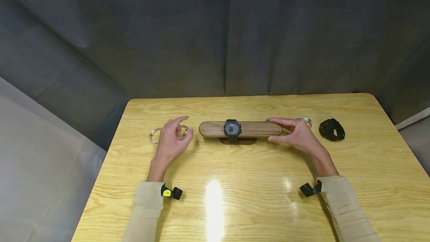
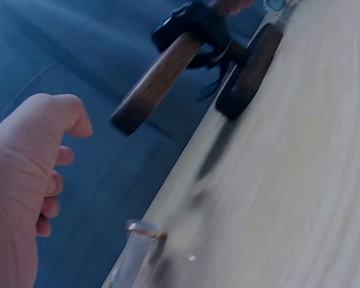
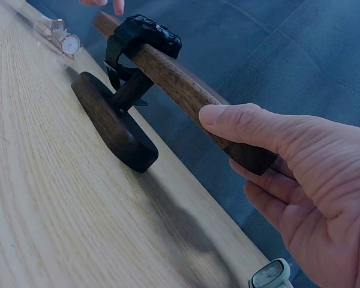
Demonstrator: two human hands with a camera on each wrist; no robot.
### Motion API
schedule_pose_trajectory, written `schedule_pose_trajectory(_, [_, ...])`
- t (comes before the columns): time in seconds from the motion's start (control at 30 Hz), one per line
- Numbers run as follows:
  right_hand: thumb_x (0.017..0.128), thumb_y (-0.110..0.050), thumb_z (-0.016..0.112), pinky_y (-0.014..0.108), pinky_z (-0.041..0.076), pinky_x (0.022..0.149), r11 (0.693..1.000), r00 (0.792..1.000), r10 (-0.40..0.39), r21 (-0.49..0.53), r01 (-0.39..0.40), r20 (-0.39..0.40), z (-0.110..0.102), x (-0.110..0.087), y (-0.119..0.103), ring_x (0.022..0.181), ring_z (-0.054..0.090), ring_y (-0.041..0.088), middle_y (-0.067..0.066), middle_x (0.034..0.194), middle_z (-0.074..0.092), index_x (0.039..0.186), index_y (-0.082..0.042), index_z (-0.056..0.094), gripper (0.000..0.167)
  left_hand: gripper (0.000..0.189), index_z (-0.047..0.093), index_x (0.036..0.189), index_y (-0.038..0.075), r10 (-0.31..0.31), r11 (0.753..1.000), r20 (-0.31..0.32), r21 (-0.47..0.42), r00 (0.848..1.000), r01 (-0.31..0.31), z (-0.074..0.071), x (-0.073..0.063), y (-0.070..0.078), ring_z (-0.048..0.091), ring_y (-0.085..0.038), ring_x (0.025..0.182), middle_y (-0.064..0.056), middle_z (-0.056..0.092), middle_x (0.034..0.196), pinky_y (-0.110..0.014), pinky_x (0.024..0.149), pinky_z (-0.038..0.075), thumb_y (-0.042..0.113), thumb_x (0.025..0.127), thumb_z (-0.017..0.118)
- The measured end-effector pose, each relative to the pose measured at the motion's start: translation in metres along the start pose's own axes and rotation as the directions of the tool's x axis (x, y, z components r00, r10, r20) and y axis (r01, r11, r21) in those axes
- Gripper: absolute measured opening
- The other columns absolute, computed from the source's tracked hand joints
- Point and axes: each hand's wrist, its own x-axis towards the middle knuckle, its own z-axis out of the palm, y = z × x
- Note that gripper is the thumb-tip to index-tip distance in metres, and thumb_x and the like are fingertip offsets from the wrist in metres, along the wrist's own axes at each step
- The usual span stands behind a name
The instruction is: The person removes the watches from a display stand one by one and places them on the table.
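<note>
A wooden watch stand (image 1: 256,129) stands upright on the table, its long bar level above a dark base (image 1: 237,141). A black digital watch (image 1: 232,129) is strapped round the bar, left of its middle. My right hand (image 1: 297,134) grips the bar's right end, with the thumb (image 3: 231,119) on the near side and the fingers behind. Left of the bar, my left hand (image 1: 170,139) holds nothing, its thumb and forefinger apart and curved. Two light-coloured watches lie about it: one (image 1: 153,134) left of the hand, another partly hidden behind its fingers.
Beyond my right hand lies a pale-strapped watch (image 3: 270,275), partly hidden by the hand in the head view. Farther right is a bulky black watch (image 1: 331,129). A dark curtain (image 1: 228,47) hangs along the back edge of the wood-grain table (image 1: 255,197).
</note>
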Motion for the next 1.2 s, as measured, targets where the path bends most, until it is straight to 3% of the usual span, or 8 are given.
schedule_pose_trajectory(0.13, [0.083, -0.016, 0.091, 0.012, 0.048, 0.101, 1.000, 1.000, 0.000, 0.003, 0.000, -0.004, -0.001, 0.000, 0.001, 0.136, 0.055, 0.006, 0.004, 0.136, 0.070, 0.136, -0.019, 0.071, 0.056, 0.044, 0.069, 0.133, 0.007, 0.066, 0.997, 0.009, 0.029, 0.998, -0.066, 0.010, -0.001, 0.010, 0.046, -0.018, 0.072, -0.006, 0.053, 0.066, -0.038, 0.078, 0.047, 0.027, 0.094, 0.072])
schedule_pose_trajectory(0.3, [0.083, -0.016, 0.090, 0.012, 0.049, 0.098, 1.000, 1.000, -0.001, 0.005, 0.001, -0.001, 0.000, 0.000, 0.001, 0.138, 0.054, 0.010, 0.004, 0.136, 0.070, 0.136, -0.019, 0.071, 0.056, 0.045, 0.069, 0.133, 0.006, 0.133, 0.990, 0.004, 0.051, 0.991, -0.134, 0.020, -0.001, 0.020, 0.046, -0.017, 0.072, 0.003, 0.049, 0.068, -0.035, 0.073, 0.044, 0.029, 0.094, 0.072])
schedule_pose_trajectory(0.53, [0.083, -0.016, 0.091, 0.012, 0.048, 0.102, 1.000, 1.000, -0.018, 0.009, 0.018, -0.006, -0.001, 0.001, 0.002, 0.135, 0.056, 0.007, 0.005, 0.136, 0.071, 0.136, -0.018, 0.072, 0.056, 0.044, 0.069, 0.131, 0.005, 0.207, 0.976, 0.008, 0.064, 0.978, -0.207, 0.034, -0.003, 0.036, 0.048, -0.016, 0.074, -0.006, 0.058, 0.070, -0.035, 0.073, 0.045, 0.030, 0.095, 0.072])
schedule_pose_trajectory(0.73, [0.083, -0.014, 0.090, 0.013, 0.048, 0.102, 1.000, 1.000, -0.028, 0.013, 0.028, -0.008, 0.000, 0.001, 0.004, 0.133, 0.057, 0.003, 0.005, 0.135, 0.071, 0.135, -0.017, 0.072, 0.055, 0.046, 0.069, 0.131, 0.006, 0.239, 0.967, 0.026, 0.080, 0.971, -0.240, 0.047, -0.003, 0.044, 0.047, -0.015, 0.074, -0.004, 0.058, 0.070, -0.033, 0.073, 0.044, 0.035, 0.095, 0.072])
schedule_pose_trajectory(0.93, [0.083, -0.013, 0.091, 0.014, 0.047, 0.104, 0.999, 0.999, -0.038, 0.030, 0.038, -0.003, 0.001, 0.001, 0.004, 0.131, 0.058, 0.003, 0.008, 0.135, 0.071, 0.135, -0.015, 0.072, 0.055, 0.050, 0.072, 0.127, 0.006, 0.266, 0.957, 0.000, 0.119, 0.964, -0.264, 0.057, -0.002, 0.051, 0.052, -0.015, 0.078, 0.001, 0.059, 0.074, -0.033, 0.075, 0.045, 0.042, 0.091, 0.076])
schedule_pose_trajectory(1.07, [0.082, -0.012, 0.090, 0.013, 0.047, 0.104, 0.999, 0.999, -0.039, 0.032, 0.039, -0.003, 0.001, 0.001, 0.004, 0.131, 0.058, 0.003, 0.008, 0.135, 0.071, 0.134, -0.014, 0.072, 0.055, 0.055, 0.074, 0.124, 0.009, 0.268, 0.950, -0.019, 0.172, 0.963, -0.261, 0.063, 0.000, 0.058, 0.064, -0.018, 0.090, -0.001, 0.074, 0.093, -0.035, 0.081, 0.048, 0.049, 0.087, 0.081])
schedule_pose_trajectory(1.2, [0.083, -0.012, 0.090, 0.013, 0.048, 0.103, 0.999, 0.999, -0.036, 0.031, 0.036, -0.003, 0.000, 0.001, 0.004, 0.131, 0.058, 0.003, 0.008, 0.135, 0.071, 0.135, -0.014, 0.072, 0.055, 0.062, 0.074, 0.123, 0.011, 0.259, 0.942, -0.026, 0.226, 0.966, -0.247, 0.069, 0.001, 0.064, 0.068, -0.020, 0.101, -0.004, 0.078, 0.113, -0.037, 0.085, 0.049, 0.057, 0.082, 0.083])
